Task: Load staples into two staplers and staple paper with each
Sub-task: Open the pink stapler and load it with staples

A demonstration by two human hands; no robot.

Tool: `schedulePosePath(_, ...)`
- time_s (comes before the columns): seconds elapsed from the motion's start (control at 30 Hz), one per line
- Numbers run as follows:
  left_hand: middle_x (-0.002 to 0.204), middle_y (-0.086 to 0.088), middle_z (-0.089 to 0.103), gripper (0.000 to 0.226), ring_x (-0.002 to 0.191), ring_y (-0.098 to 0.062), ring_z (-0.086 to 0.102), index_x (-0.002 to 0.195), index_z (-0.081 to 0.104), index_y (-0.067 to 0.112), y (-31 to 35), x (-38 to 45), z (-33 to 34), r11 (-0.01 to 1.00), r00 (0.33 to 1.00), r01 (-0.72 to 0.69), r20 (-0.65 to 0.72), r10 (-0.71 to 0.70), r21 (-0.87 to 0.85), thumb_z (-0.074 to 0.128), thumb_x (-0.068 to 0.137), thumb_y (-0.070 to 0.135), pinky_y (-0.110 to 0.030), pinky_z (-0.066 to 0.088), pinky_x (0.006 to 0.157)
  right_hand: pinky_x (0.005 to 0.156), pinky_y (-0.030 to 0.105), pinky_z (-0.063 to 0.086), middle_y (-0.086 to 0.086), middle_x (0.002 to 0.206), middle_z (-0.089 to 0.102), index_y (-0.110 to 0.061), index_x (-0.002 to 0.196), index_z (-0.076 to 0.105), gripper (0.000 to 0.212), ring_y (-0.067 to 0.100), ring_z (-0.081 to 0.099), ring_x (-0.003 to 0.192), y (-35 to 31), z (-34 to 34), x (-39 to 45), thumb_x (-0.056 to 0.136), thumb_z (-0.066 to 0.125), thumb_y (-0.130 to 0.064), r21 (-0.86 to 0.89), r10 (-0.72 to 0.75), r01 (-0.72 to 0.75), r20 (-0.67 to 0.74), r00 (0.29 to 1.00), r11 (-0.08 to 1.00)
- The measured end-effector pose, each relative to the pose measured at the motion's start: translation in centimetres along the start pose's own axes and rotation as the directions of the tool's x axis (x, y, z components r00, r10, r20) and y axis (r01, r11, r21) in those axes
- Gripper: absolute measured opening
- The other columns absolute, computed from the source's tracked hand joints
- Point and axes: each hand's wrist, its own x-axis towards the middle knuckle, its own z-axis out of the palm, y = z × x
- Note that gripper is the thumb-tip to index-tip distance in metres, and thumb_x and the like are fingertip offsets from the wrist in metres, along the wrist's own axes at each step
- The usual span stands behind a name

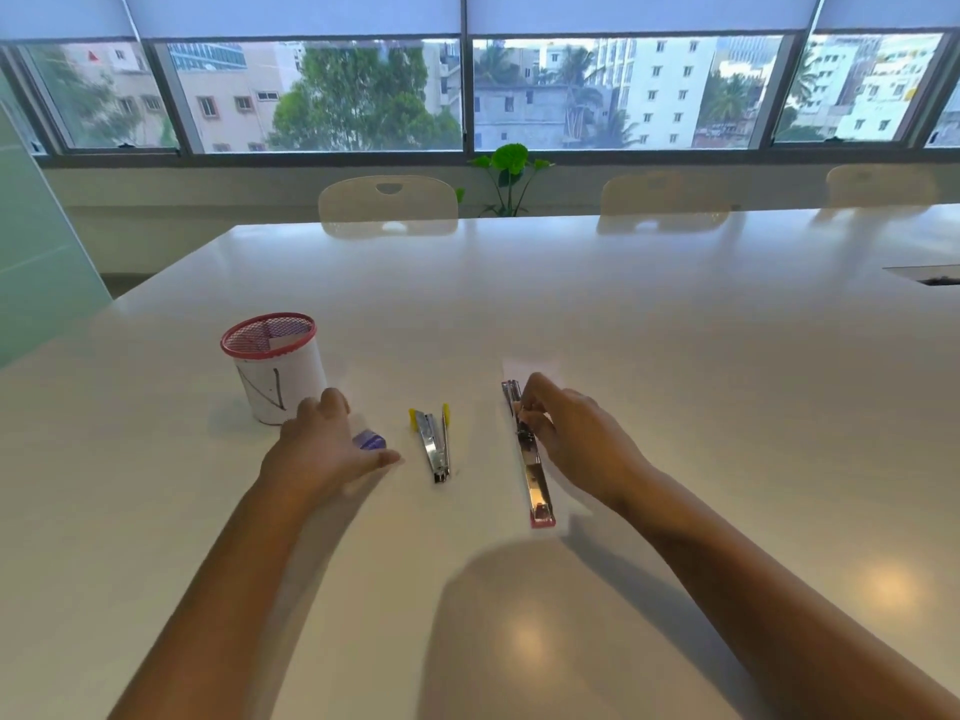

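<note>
Both bare forearms reached forward over the glossy white table (623,314). Nearest lay the pink-ended, chrome stapler (535,475), opened out flat and pointing away from the person. The right hand (576,439) hovered palm down over its middle, fingers curled and pinching at the metal channel there. Just left lay the smaller yellow-tipped chrome stapler (435,441), also hinged open, untouched. The left hand (324,444) rested on the table with fingers loosely spread and thumb stretched towards the yellow stapler; a small purple staple box (370,440) showed just beside its fingers, though whether they held it I cannot tell. A slip of white paper (530,368) lay beyond the right hand. Further left stood a red-rimmed mesh pen holder wrapped in white paper (278,374).
</note>
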Motion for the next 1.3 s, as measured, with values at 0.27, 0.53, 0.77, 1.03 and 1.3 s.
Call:
schedulePosePath(0.27, 0.103, -0.010, 0.055, 0.044, 0.093, -0.026, 0.054, 0.106, 0.050, 0.011, -1.4, 0.6, -0.4, 0.990, 0.995, 0.056, 0.079, -0.067, 0.131, 0.062, 0.078, 0.043, -0.038, 0.049, 0.081, 0.082, 0.031, 0.048, 0.005, 0.111, 0.066, -0.016, 0.108, 0.053, 0.017, 0.022, 0.060, 0.101, -0.4, -0.1, -0.1, 0.093, 0.051, -0.023, -0.007, 0.033, -0.033, 0.067, 0.997, 0.999)
schedulePosePath(0.53, 0.098, -0.004, 0.060, 0.027, 0.080, -0.016, 0.052, 0.102, 0.054, 0.014, 1.6, -1.0, -1.5, 0.917, 0.952, -0.265, -0.232, 0.199, -0.300, 0.066, 0.081, 0.025, -0.022, 0.041, 0.064, 0.078, 0.021, 0.041, -0.006, 0.108, 0.066, -0.020, 0.105, 0.058, 0.032, 0.010, 0.060, 0.099, -1.0, -1.5, 0.1, 0.086, 0.055, -0.046, 0.132, 0.063, -0.050, -0.090, 0.994, 0.990)
schedulePosePath(0.77, 0.085, 0.025, 0.060, 0.032, 0.081, 0.002, 0.060, 0.083, 0.053, 0.048, 3.9, -1.8, -0.9, 0.705, 0.912, -0.377, -0.109, 0.395, -0.601, 0.071, 0.075, 0.023, -0.011, 0.047, 0.064, 0.088, 0.021, 0.040, -0.004, 0.117, 0.063, -0.024, 0.115, 0.058, 0.031, 0.002, 0.052, 0.097, -2.3, -1.7, -0.2, 0.085, 0.061, -0.032, 0.188, -0.077, 0.106, -0.153, 0.985, 0.976)
schedulePosePath(1.03, 0.092, 0.009, 0.066, 0.033, 0.077, 0.000, 0.067, 0.095, 0.052, 0.034, 5.0, -2.6, -0.7, 0.401, 0.917, -0.307, -0.156, 0.366, -0.863, 0.069, 0.073, 0.016, -0.011, 0.053, 0.068, 0.080, 0.024, 0.046, -0.012, 0.100, 0.064, -0.021, 0.108, 0.064, 0.024, 0.001, 0.054, 0.086, -2.7, -1.0, -0.3, 0.085, 0.063, -0.025, 0.237, -0.179, 0.236, -0.239, 0.954, 0.942)
schedulePosePath(1.3, 0.071, 0.007, 0.071, 0.018, 0.076, -0.016, 0.065, 0.073, 0.056, 0.019, 5.1, -2.0, 0.3, 0.243, 0.951, -0.262, -0.208, 0.229, -0.934, 0.073, 0.071, 0.011, -0.028, 0.050, 0.075, 0.078, 0.022, 0.050, -0.010, 0.102, 0.063, -0.022, 0.124, 0.047, 0.033, 0.007, 0.061, 0.091, -2.9, -1.3, -0.5, 0.094, 0.041, -0.034, 0.340, -0.080, 0.178, -0.285, 0.955, 0.924)
